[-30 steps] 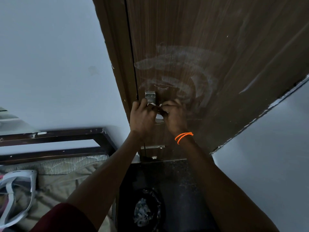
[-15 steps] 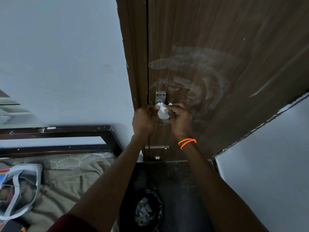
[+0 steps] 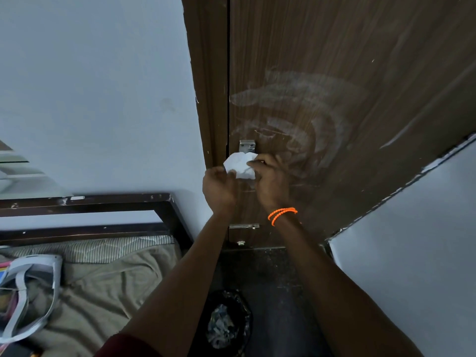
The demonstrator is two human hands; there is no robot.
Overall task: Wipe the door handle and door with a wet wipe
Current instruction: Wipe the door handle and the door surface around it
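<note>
A dark brown wooden door (image 3: 334,47) fills the upper right, with pale curved wipe streaks on it above the handle. Only the top metal plate of the door handle (image 3: 246,146) shows; the rest is hidden behind the hands. A crumpled white wet wipe (image 3: 240,166) sits just below that plate. My right hand (image 3: 270,180), with an orange band on its wrist, pinches the wipe's right side. My left hand (image 3: 219,188) holds its lower left edge.
A pale wall (image 3: 103,86) lies left of the door frame. A bed with a dark frame (image 3: 164,202) and beige bedding (image 3: 103,284) is at lower left. A black-lined bin (image 3: 226,320) stands on the dark floor below the hands. A metal bolt (image 3: 244,226) sits low on the door.
The view has shifted so the door sits further right. The wipe, hidden between the hands a second ago, now shows as a larger white bunch between both hands.
</note>
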